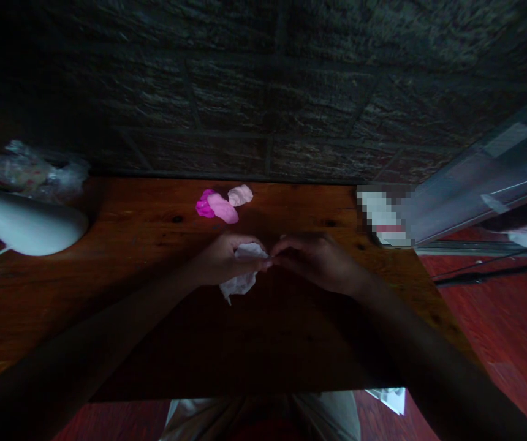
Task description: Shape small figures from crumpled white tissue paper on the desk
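My left hand (227, 260) is closed around a thin, crumpled white piece (244, 283) with ragged edges; tissue or soft clay, I cannot tell which. Part of it shows above the thumb, and the rest hangs below, with a small tail at the bottom. Thumb and finger of my right hand (321, 257) pinch together at the left fingertips, by the white piece's right edge. What sits between those right fingertips is too small and dark to make out. Beyond the hands lie a magenta lump (205, 204), a pink lump (223, 208) and a pale pink lump (240, 195), clay-like and soft-looking.
The wooden table (144, 233) meets a dark stone-patterned wall (245, 92). At left stand a white lamp-like object (34, 223) and crumpled clear plastic (38, 171). A blurred-out box (385, 217) sits at right beside a translucent panel (484, 165). Reddish floor (497, 306) lies past the table's edge.
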A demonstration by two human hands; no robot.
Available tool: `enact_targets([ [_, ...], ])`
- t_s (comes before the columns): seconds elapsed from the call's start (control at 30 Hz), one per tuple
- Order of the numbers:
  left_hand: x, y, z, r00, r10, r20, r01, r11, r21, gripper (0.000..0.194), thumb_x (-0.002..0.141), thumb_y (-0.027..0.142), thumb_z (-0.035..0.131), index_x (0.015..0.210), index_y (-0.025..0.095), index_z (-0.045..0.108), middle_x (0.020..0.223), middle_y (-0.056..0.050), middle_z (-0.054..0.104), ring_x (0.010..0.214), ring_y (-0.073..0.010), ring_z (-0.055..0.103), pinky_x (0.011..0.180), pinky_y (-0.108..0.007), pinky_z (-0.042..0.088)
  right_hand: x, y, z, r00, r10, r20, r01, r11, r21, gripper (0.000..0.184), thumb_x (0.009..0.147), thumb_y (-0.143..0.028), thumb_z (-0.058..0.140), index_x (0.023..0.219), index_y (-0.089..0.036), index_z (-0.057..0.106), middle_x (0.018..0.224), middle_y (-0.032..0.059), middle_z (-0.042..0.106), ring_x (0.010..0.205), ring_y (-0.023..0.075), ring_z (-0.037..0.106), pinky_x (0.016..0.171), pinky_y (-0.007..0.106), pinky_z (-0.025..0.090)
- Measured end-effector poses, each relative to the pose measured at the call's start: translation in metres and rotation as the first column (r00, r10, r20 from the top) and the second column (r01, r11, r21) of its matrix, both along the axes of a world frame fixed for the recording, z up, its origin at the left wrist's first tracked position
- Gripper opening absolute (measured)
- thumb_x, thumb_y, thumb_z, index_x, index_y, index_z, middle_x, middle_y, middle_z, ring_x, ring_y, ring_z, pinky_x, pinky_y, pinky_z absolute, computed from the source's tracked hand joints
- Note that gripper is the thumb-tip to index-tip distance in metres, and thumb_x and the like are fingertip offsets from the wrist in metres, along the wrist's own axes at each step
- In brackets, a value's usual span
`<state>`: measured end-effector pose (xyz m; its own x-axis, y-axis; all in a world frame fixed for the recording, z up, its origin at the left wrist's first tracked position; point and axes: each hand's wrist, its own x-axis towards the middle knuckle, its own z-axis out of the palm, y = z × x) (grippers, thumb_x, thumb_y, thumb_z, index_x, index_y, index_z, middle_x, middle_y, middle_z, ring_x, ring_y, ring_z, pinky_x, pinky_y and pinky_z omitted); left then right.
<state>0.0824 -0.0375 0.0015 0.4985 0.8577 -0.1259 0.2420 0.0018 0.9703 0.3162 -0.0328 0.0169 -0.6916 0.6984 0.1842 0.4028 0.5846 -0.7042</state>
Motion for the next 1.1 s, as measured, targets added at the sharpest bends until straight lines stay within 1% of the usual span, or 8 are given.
enact_targets([
  [0.37,-0.004,0.002,0.004,0.992,-0.104,-0.071,0.11,0.99,0.093,0.021,0.085,0.039,0.073,0.076,0.02,0.075,0.068,0.0,0.072,0.058,-0.013,0.061,0.054,-0.022,0.045,-0.001,-0.006,0.003,0.998,0.059,0.022,-0.06,0.998,0.033,0.01,0.1,-0.019,0.057,0.104,-0.018,0.066,0.098,0.0051,0.075,0.082,0.0144,0.068,0.074,0.026,0.051],
  [0.53,-0.007,0.004,0.002,0.99,-0.139,-0.009,0.14,0.987,0.081,0.024,0.088,0.04,0.071,0.077,0.019,0.074,0.067,-0.001,0.071,0.056,-0.0128,0.061,0.051,-0.021,0.045,-0.004,-0.008,0.008,0.998,0.049,-0.035,-0.048,0.998,0.038,0.007,0.1,-0.02,0.057,0.102,-0.019,0.064,0.095,0.0044,0.075,0.079,0.0144,0.068,0.071,0.026,0.051],
  [0.67,-0.01,0.005,-0.004,0.99,-0.107,0.094,0.105,0.994,0.028,0.016,0.084,0.036,0.075,0.083,0.021,0.075,0.069,-0.001,0.073,0.058,-0.0137,0.064,0.052,-0.022,0.05,-0.003,-0.006,0.009,0.993,-0.069,-0.101,0.073,0.997,0.036,0.009,0.1,-0.023,0.057,0.098,-0.018,0.064,0.09,0.0047,0.074,0.076,0.0141,0.067,0.07,0.026,0.051],
  [0.73,-0.009,0.004,-0.005,0.989,-0.087,0.119,0.086,0.996,0.015,0.016,0.083,0.036,0.077,0.084,0.02,0.075,0.069,-0.001,0.073,0.058,-0.0136,0.064,0.052,-0.022,0.051,0.0,-0.002,0.008,0.968,-0.173,-0.183,0.17,0.985,-0.03,0.012,0.101,-0.028,0.057,0.097,-0.018,0.063,0.087,0.0052,0.074,0.076,0.0146,0.068,0.072,0.027,0.052],
  [0.8,-0.007,0.003,-0.005,0.991,-0.027,0.129,0.026,1.0,0.014,0.018,0.083,0.038,0.078,0.084,0.02,0.074,0.07,-0.001,0.074,0.057,-0.0134,0.064,0.052,-0.023,0.051,0.004,0.003,0.007,0.907,-0.276,-0.317,0.241,0.959,-0.146,0.018,0.1,-0.035,0.062,0.095,-0.018,0.064,0.083,0.0044,0.074,0.074,0.0146,0.069,0.071,0.027,0.054],
  [0.9,-0.006,0.007,-0.008,0.977,0.152,0.152,-0.163,0.985,0.061,0.024,0.085,0.042,0.077,0.092,0.019,0.073,0.076,-0.003,0.076,0.062,-0.0156,0.069,0.055,-0.025,0.055,0.008,0.01,0.007,0.787,-0.398,-0.471,0.277,0.911,-0.306,0.025,0.089,-0.042,0.076,0.092,-0.018,0.069,0.079,0.0023,0.073,0.069,0.0131,0.069,0.064,0.025,0.055],
  [1.0,-0.01,0.018,-0.016,0.922,0.348,0.171,-0.384,0.88,0.28,0.029,0.086,0.04,0.075,0.104,0.018,0.072,0.089,-0.005,0.079,0.078,-0.0201,0.075,0.069,-0.031,0.061,0.008,0.013,0.008,0.729,-0.46,-0.507,0.279,0.876,-0.394,0.028,0.082,-0.041,0.084,0.097,-0.019,0.075,0.083,0.0013,0.075,0.066,0.0113,0.067,0.057,0.023,0.053],
  [1.1,-0.018,0.029,-0.024,0.858,0.496,0.129,-0.463,0.64,0.613,0.024,0.09,0.031,0.072,0.109,0.017,0.07,0.109,-0.008,0.078,0.099,-0.0227,0.074,0.091,-0.037,0.061,0.008,0.013,0.008,0.706,-0.477,-0.523,0.254,0.86,-0.442,0.028,0.083,-0.041,0.083,0.103,-0.022,0.08,0.086,0.0003,0.075,0.065,0.0095,0.066,0.055,0.022,0.052],
])
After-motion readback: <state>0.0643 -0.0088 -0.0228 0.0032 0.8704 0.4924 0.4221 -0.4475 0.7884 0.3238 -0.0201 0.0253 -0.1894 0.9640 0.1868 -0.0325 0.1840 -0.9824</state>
